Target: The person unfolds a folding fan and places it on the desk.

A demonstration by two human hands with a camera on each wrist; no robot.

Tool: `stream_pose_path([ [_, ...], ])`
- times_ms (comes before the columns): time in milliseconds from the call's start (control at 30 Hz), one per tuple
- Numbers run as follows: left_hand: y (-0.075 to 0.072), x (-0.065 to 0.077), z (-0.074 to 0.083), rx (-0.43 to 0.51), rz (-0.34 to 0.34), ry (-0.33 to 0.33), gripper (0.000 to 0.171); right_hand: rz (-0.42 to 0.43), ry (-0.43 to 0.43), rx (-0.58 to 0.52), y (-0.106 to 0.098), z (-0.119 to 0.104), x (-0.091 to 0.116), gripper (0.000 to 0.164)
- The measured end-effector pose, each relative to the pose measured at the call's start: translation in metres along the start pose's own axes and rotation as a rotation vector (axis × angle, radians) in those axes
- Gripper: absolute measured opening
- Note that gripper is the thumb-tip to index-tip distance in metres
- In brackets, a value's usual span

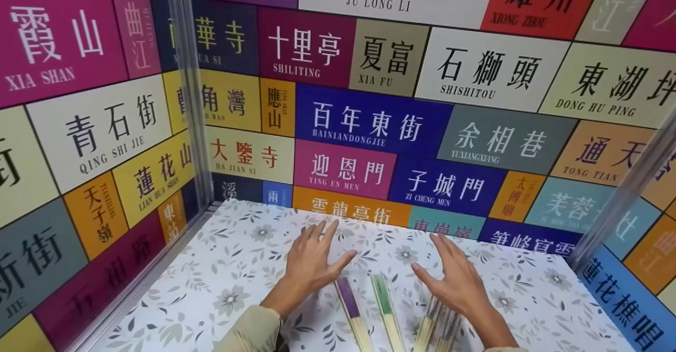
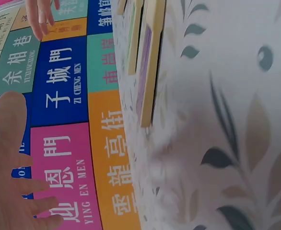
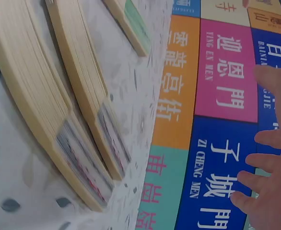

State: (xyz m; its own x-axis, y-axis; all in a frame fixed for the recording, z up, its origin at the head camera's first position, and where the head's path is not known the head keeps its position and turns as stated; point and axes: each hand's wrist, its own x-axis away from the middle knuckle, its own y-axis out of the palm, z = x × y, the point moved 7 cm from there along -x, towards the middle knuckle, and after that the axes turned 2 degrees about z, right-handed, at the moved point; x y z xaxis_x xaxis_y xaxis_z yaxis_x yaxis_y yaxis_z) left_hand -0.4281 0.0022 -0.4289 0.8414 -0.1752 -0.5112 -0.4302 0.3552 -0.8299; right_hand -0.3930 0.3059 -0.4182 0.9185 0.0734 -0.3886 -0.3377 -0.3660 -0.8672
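Several folded hand fans lie side by side on the table, pale ribs toward me. In the head view a purple fan (image 1: 347,299) is leftmost, with a green fan (image 1: 381,294) to its right. Two patterned fans, the nearer one (image 3: 80,163) and its neighbour (image 3: 112,139), fill much of the right wrist view; in the head view my right hand partly covers them. My left hand (image 1: 311,262) hovers with spread fingers, above and left of the purple fan. My right hand (image 1: 457,278) is spread too, over the patterned fans. Both hands hold nothing.
The tabletop (image 1: 232,299) has a white cloth with grey leaves and flowers. Colourful panels with place names (image 1: 369,120) wall it in at the back and both sides. Clear upright corner posts (image 1: 193,93) stand at the back left and right.
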Motion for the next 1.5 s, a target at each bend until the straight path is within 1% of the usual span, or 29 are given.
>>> stream_pose_path([
  [67, 0.003, 0.006, 0.003, 0.052, 0.006, 0.008, 0.085, 0.003, 0.004, -0.034, 0.003, -0.006, 0.004, 0.088],
  [200, 0.011, 0.017, 0.009, 0.142, -0.009, 0.017, 0.080, -0.003, 0.010, -0.099, 0.011, -0.020, 0.012, 0.077],
  [333, 0.019, 0.026, 0.013, 0.202, -0.024, 0.018, 0.075, -0.016, 0.030, -0.180, 0.021, -0.036, 0.019, 0.064],
  [467, 0.028, 0.031, 0.014, 0.271, -0.034, 0.005, 0.060, -0.034, 0.019, -0.268, 0.031, -0.052, 0.026, 0.054],
  [567, 0.035, 0.033, 0.013, 0.319, -0.061, -0.022, 0.048, -0.068, -0.032, -0.309, 0.040, -0.066, 0.033, 0.048],
  [700, 0.042, 0.035, 0.010, 0.353, -0.086, -0.043, 0.035, -0.142, -0.108, -0.359, 0.054, -0.082, 0.042, 0.046],
  [867, 0.048, 0.040, 0.006, 0.361, -0.082, -0.048, 0.028, -0.324, -0.113, -0.436, 0.078, -0.093, 0.050, 0.047],
  [933, 0.050, 0.043, 0.004, 0.356, -0.079, -0.045, 0.027, -0.383, -0.125, -0.447, 0.086, -0.096, 0.053, 0.048],
  [1033, 0.053, 0.044, 0.001, 0.359, -0.088, -0.033, 0.026, -0.440, -0.149, -0.444, 0.098, -0.100, 0.058, 0.051],
  [1133, 0.057, 0.046, -0.002, 0.367, -0.115, -0.029, 0.025, -0.501, -0.130, -0.443, 0.109, -0.103, 0.063, 0.056],
  [1233, 0.060, 0.046, -0.001, 0.371, -0.127, -0.018, 0.026, -0.553, -0.095, -0.425, 0.116, -0.103, 0.067, 0.056],
  [1400, 0.060, 0.042, 0.002, 0.407, -0.104, 0.018, 0.028, -0.554, -0.087, -0.399, 0.118, -0.101, 0.067, 0.048],
  [1500, 0.061, 0.041, 0.003, 0.467, -0.104, 0.010, 0.028, -0.572, -0.061, -0.413, 0.120, -0.100, 0.067, 0.041],
])
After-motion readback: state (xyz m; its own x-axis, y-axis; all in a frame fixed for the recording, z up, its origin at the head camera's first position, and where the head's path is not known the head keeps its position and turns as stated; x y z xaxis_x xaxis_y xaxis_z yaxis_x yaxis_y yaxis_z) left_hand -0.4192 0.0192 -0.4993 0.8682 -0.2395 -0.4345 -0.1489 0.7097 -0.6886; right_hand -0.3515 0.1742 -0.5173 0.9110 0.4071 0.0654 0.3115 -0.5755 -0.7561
